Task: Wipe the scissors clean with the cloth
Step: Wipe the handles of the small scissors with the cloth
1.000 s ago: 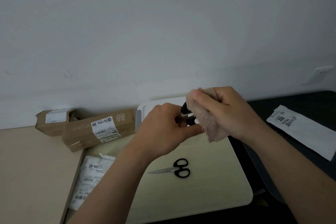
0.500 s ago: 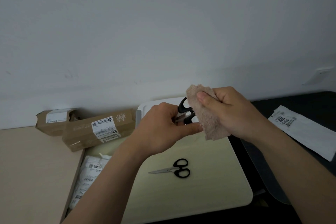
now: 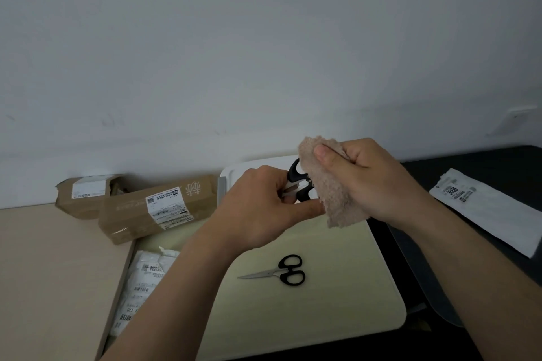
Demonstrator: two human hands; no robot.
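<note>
Cloth (image 3: 331, 193) has slid right since a second ago, so more of the black handle loops shows now.

Biggest to smallest: pale board (image 3: 337, 302) in the middle, cardboard boxes (image 3: 158, 208) far left. Above the board's far end, my right hand (image 3: 378, 182) is bunched tight around the cloth, thumb on top. My left hand (image 3: 258, 208) is curled around the blade end of the scissors (image 3: 297, 182), held up in the air with the handles touching the cloth. A second pair (image 3: 281, 271) lies flat on the board, nearer me.

My worry is that gripping by the blades means one hard tug from the cloth could drag an edge across my fingers. Fuzzy pile could also snag in the pivot or a loop and yank the scissors loose, dropping them onto the board. And the blades probably get skipped while they're covered.
</note>
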